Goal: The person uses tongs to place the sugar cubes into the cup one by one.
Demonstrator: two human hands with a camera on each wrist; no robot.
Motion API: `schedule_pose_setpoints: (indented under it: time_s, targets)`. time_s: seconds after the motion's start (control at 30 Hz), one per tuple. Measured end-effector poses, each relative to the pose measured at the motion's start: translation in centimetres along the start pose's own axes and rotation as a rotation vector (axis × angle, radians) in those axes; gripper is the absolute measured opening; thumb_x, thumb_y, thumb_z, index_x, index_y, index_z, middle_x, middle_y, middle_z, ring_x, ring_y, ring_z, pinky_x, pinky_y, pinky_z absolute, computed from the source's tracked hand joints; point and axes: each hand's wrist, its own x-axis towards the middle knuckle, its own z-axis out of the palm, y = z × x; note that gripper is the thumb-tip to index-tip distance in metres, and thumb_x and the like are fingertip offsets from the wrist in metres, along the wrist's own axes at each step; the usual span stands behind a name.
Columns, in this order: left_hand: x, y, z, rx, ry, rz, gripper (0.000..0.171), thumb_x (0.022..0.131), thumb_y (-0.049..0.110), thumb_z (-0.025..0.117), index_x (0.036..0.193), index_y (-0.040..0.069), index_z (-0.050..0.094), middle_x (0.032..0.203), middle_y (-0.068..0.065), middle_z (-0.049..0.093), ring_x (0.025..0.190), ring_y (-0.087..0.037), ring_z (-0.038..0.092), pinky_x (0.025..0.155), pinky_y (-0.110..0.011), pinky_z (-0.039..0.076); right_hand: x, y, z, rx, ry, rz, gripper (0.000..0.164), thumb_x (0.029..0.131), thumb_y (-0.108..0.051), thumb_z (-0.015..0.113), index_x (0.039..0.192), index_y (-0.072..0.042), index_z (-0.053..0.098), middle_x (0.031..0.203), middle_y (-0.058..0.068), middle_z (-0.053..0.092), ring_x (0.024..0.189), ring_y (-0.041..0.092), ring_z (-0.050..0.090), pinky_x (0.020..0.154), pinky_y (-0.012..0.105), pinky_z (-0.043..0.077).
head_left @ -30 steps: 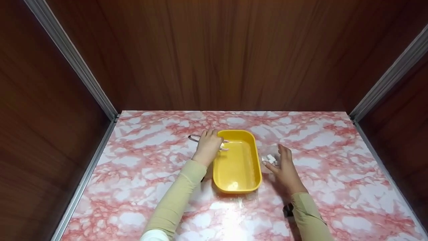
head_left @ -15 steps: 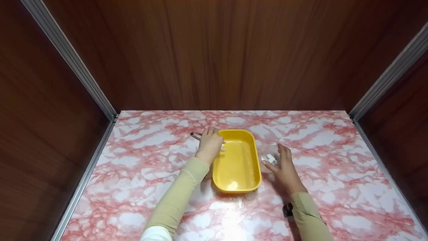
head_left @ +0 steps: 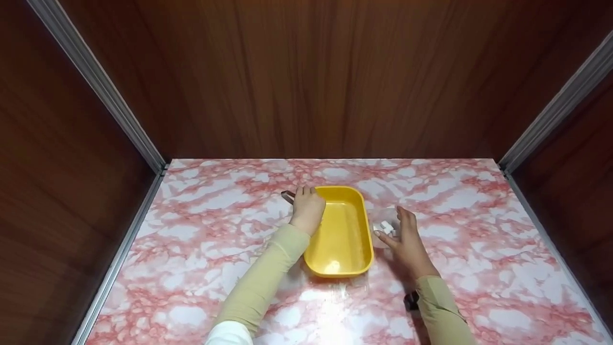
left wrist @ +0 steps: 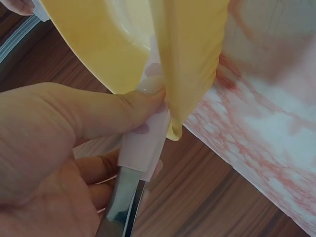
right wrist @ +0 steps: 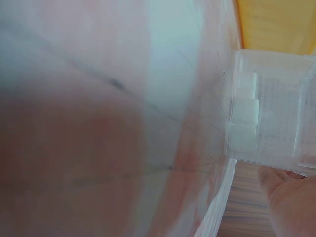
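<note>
My left hand [head_left: 307, 211] pinches a pair of tongs [head_left: 288, 196] at the left rim of a yellow tray [head_left: 341, 239]. In the left wrist view the thumb presses the tongs' pale arm with pink spots [left wrist: 145, 133], behind bare metal [left wrist: 122, 202]. The tip reaches past the tray wall [left wrist: 187, 59]; the hand hides it in the head view. Right of the tray, my right hand [head_left: 409, 237] holds a clear plastic container [right wrist: 276, 108], thumb at its near side and fingers at its far side. Several white cubes [right wrist: 244, 112] lie inside.
The table [head_left: 206, 230] has a red and white marbled top. Brown wood-grain panels [head_left: 330, 81] with metal corner rails [head_left: 100, 72] rise at the back and both sides. A small dark object [head_left: 412, 301] shows beside the right sleeve.
My left hand has moved a little right over the tray's rim with the tongs, whose pink tips have gone out of sight behind it. The right hand and container have stayed in place.
</note>
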Motion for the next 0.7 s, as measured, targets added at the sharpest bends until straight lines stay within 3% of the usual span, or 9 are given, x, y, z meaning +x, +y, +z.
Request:
schedule_pose_setpoints:
  time_s: [0.17, 0.37, 0.7]
  targets:
    - [0.08, 0.38, 0.06, 0.014, -0.008, -0.011, 0.022, 0.095, 0.014, 0.053, 0.101, 0.014, 0.074, 0.102, -0.006, 0.061, 0.096, -0.024, 0.051, 0.086, -0.038, 0.036, 0.08, 0.17, 0.05, -0.062, 0.033, -0.068, 0.092, 0.082, -0.044, 0.071, 0.148, -0.005, 0.020, 0.144, 0.021, 0.022, 0.133, 0.041, 0.029, 0.102, 0.056, 0.032]
    - [0.30, 0.51, 0.34, 0.020, 0.002, -0.017, 0.026, 0.096, 0.016, 0.048, 0.099, 0.014, 0.074, 0.100, -0.006, 0.062, 0.095, -0.023, 0.051, 0.084, -0.037, 0.036, 0.09, 0.20, 0.13, -0.069, 0.038, -0.073, 0.092, 0.082, -0.043, 0.071, 0.148, -0.004, 0.021, 0.144, 0.021, 0.023, 0.133, 0.041, 0.031, 0.102, 0.056, 0.031]
    - [0.27, 0.04, 0.62, -0.028, 0.002, 0.036, 0.019, 0.095, 0.016, 0.055, 0.098, 0.016, 0.075, 0.102, -0.005, 0.064, 0.096, -0.025, 0.052, 0.089, -0.039, 0.037, 0.04, 0.11, 0.07, -0.065, 0.034, -0.052, 0.093, 0.082, -0.043, 0.071, 0.149, -0.005, 0.019, 0.145, 0.021, 0.021, 0.131, 0.042, 0.033, 0.101, 0.055, 0.033]
